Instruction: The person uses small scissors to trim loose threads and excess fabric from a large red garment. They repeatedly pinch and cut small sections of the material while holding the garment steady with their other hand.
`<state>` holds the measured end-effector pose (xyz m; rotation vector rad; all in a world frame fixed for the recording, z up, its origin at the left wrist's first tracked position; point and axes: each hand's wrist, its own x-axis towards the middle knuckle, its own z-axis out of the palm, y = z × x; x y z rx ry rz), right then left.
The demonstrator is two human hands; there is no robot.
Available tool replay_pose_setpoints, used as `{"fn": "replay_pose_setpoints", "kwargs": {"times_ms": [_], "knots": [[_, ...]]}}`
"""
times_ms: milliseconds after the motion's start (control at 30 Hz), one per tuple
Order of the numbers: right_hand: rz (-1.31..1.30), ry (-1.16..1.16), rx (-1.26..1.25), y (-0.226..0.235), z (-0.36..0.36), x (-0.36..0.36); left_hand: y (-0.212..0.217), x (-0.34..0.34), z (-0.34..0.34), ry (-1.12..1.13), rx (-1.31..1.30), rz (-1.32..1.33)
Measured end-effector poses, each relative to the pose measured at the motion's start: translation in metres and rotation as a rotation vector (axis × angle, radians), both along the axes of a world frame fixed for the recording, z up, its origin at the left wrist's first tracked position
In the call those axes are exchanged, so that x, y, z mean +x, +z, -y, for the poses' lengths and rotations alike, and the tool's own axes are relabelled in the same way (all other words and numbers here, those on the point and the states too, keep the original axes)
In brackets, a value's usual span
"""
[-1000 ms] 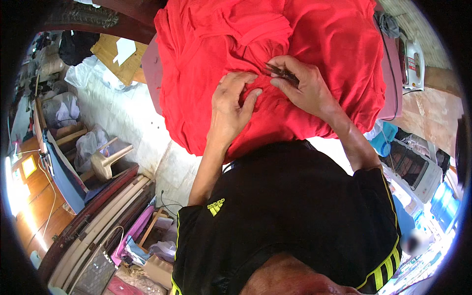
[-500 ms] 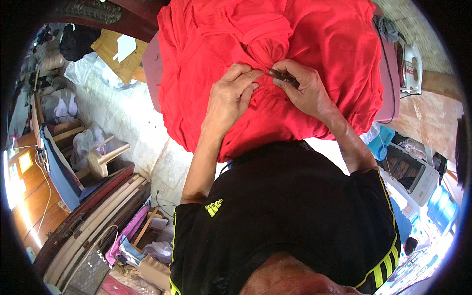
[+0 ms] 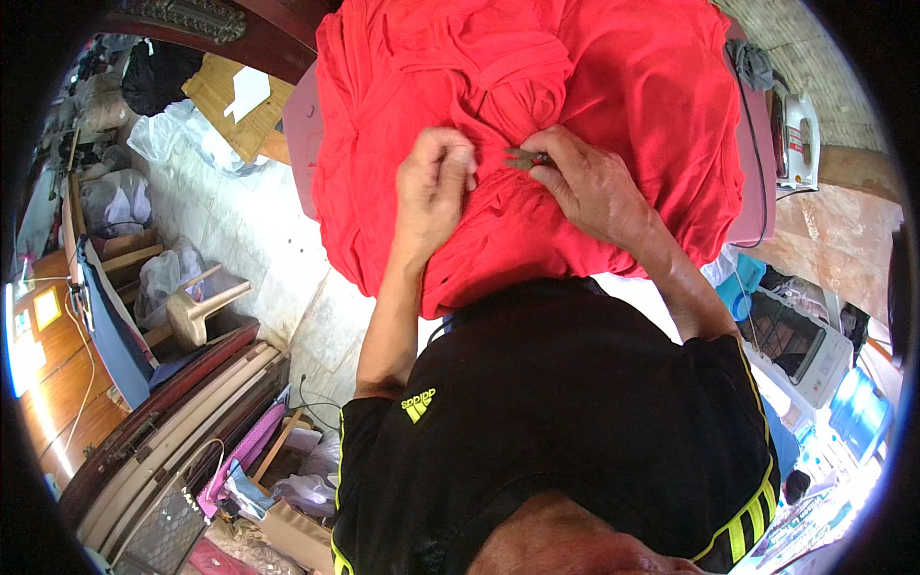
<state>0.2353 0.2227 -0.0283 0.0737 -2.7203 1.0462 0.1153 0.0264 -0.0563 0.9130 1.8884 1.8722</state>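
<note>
Bright red fabric [image 3: 652, 105] lies in heaped folds before me and down to my lap. In my right hand [image 3: 596, 187] is a pair of small dark thread snips [image 3: 523, 157], their blades parted and pointing left over the cloth. Across a short gap, my left hand [image 3: 431, 187] is closed, thumb and fingers pressed together just above the fabric. Whatever those fingertips pinch is too small to make out. Both forearms rest close over the near part of the cloth.
A mauve surface [image 3: 757, 192] shows under the cloth, with a dark cord along its right side. An iron [image 3: 800, 142] stands beyond it. At left are a yellowish board [image 3: 216, 96], plastic bags and a wooden stool [image 3: 190, 316]. A blue water container [image 3: 858, 412] sits lower right.
My hands have drawn apart. The left moved left and its fingers curled in; the snips, once near its fingertips, now stand away from it, blades spread.
</note>
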Motion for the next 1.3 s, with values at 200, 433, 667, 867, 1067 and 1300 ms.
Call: {"fn": "replay_pose_setpoints", "kwargs": {"times_ms": [200, 433, 667, 867, 1067, 1300], "knots": [[-0.048, 0.002, -0.183, 0.0, -0.005, 0.0, 0.016, -0.002, 0.025, 0.139, -0.193, -0.104], [0.012, -0.032, -0.475, -0.009, -0.009, -0.005, 0.003, 0.004, -0.022, 0.029, -0.15, -0.512], [0.072, -0.059, -0.484, 0.0, -0.01, -0.005, 0.013, -0.001, -0.02, 0.005, -0.238, -0.323], [0.031, -0.025, -0.392, -0.001, -0.01, -0.004, 0.002, 0.0, -0.024, 0.062, -0.21, -0.59], [-0.155, -0.041, 0.017, -0.008, -0.002, -0.004, 0.011, -0.001, -0.018, 0.032, -0.236, -0.199], [-0.106, -0.079, 0.19, -0.001, 0.011, -0.007, 0.005, 0.006, -0.012, -0.028, 0.0, 0.09]]}}
